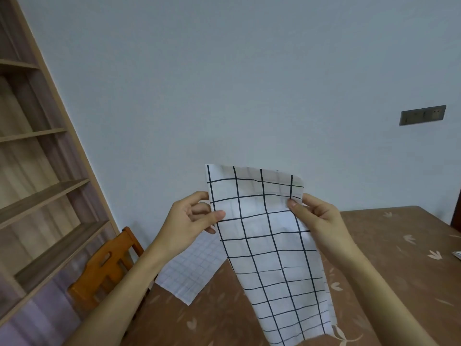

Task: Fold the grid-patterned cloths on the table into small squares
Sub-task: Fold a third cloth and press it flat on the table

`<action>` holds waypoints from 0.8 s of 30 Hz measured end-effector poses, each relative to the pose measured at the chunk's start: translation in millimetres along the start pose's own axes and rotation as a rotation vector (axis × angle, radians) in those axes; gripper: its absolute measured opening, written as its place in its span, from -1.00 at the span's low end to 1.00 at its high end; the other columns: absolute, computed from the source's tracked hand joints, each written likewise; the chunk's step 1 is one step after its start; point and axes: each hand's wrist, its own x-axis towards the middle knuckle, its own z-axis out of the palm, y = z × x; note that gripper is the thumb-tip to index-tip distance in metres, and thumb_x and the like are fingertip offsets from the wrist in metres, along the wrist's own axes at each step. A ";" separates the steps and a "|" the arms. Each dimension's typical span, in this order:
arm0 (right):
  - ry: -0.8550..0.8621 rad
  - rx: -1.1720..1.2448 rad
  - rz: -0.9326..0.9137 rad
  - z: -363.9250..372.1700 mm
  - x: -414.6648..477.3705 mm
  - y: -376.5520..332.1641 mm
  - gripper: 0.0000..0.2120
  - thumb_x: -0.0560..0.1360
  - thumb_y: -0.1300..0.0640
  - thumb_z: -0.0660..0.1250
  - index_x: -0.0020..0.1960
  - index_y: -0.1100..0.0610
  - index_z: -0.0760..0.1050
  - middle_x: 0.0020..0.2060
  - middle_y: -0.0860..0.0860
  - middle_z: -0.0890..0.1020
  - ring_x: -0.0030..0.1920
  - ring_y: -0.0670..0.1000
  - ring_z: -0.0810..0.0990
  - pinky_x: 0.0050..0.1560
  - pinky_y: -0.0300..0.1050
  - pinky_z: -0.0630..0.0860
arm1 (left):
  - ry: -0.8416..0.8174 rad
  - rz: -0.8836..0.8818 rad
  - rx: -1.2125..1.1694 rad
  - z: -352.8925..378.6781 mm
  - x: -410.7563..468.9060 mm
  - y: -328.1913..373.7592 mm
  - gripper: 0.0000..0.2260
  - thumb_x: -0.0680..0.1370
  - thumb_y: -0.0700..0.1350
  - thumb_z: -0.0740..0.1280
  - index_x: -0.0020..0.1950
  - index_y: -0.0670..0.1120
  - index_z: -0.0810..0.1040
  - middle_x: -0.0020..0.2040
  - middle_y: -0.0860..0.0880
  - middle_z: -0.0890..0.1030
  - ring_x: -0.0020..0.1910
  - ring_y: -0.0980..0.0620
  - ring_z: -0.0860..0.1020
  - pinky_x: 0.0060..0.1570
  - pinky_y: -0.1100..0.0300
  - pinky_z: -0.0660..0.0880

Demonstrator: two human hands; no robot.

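The cloth (264,245) hangs in the air above the table (389,245), its long axis running from the hands down toward the person. The left hand (192,221) pinches its left edge, the right hand (316,218) pinches its right edge, thumbs in front. Below the left grip, a second cloth (194,268) lies flat.

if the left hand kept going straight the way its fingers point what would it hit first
Probably the right hand, past the white black-gridded cloth that the left hand already pinches; its fingers point rightward, though depth is unclear.
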 end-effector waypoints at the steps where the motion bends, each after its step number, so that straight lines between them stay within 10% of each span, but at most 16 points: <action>1: -0.010 -0.004 0.002 0.7 0.2 -0.4 -0.79 0.60 0.06 0.34 0.02 0.22 0.60 -0.23 0.18 0.47 -0.08 0.00 0.35 0.05 -0.06 0.24 | -0.009 -0.003 0.007 0.3 -1.3 -0.6 -0.56 0.41 -0.13 0.50 0.21 -0.28 0.53 -0.30 -0.12 0.63 -0.31 -0.03 0.62 -0.17 0.04 0.64; 6: 0.030 -0.082 0.017 1.9 -2.3 -4.9 -0.59 0.58 0.05 0.36 -0.26 0.26 0.26 -0.34 0.14 0.08 -0.34 0.04 0.06 -0.39 -0.25 0.13 | 0.065 0.051 0.037 1.3 -4.0 0.5 -0.77 0.45 -0.20 0.50 0.06 -0.23 0.61 -0.16 -0.21 0.71 -0.16 -0.21 0.69 -0.11 0.03 0.67; 15: 0.109 -0.138 -0.017 2.8 -3.1 -6.3 -0.48 0.50 0.09 0.45 -0.38 0.17 0.15 -0.44 0.03 0.12 -0.45 -0.06 0.08 -0.45 -0.23 0.08 | 0.197 0.139 -0.002 11.1 -4.2 10.5 -0.91 0.45 -0.22 0.50 -0.08 -0.11 0.65 -0.19 0.01 0.74 -0.19 0.09 0.71 -0.18 0.28 0.62; 19: 0.061 -0.119 -0.067 0.8 -3.9 -11.9 -0.79 0.54 0.26 0.39 -0.16 -0.01 0.64 -0.46 -0.02 0.53 -0.40 -0.09 0.38 -0.35 -0.27 0.32 | 0.167 0.146 -0.054 12.4 -3.3 12.9 -0.89 0.47 -0.30 0.47 -0.08 -0.11 0.67 -0.17 0.02 0.74 -0.15 0.08 0.70 -0.15 0.28 0.60; 24: 0.024 -0.052 -0.032 -7.0 -4.4 -13.1 -0.66 0.53 0.48 0.28 0.02 0.09 0.66 -0.20 -0.09 0.75 -0.25 -0.16 0.66 -0.29 -0.34 0.55 | 0.092 0.161 -0.070 7.9 -4.3 15.6 -0.85 0.51 -0.36 0.40 -0.02 -0.15 0.68 -0.10 0.00 0.75 -0.07 0.05 0.72 -0.11 0.24 0.63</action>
